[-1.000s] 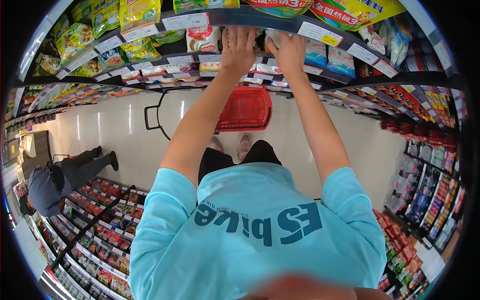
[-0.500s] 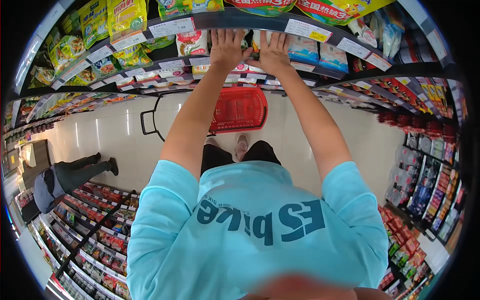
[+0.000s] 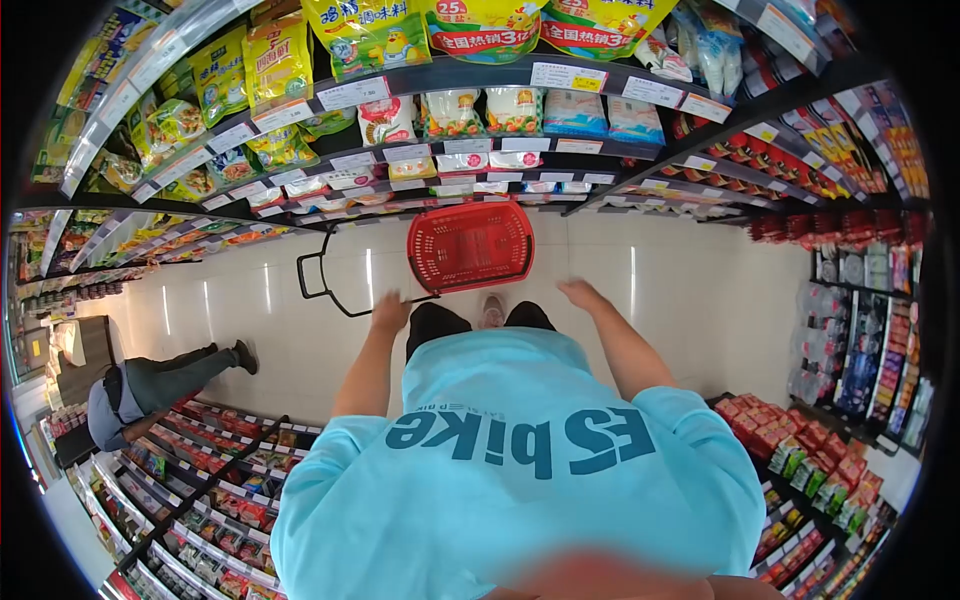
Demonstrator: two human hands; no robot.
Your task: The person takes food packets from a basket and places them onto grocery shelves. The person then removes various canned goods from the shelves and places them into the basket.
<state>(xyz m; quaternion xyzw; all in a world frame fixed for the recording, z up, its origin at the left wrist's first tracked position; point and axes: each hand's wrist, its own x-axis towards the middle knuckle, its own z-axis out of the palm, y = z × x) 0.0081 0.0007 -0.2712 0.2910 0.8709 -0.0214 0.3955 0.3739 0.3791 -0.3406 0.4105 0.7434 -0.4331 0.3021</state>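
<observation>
Bright, even white light fills the aisle. Pale streaks of glare lie on the glossy floor, several left of the left hand, one just ahead of it and one just beside the right hand. Both hands look slightly soft. Ahead of them, large print on the yellow packets reads crisply, while gaps between shelves fall dark. Wide-angle distortion bows those shelves; black corners ring the view. Behind the hands, a reddish smear is out of focus.
</observation>
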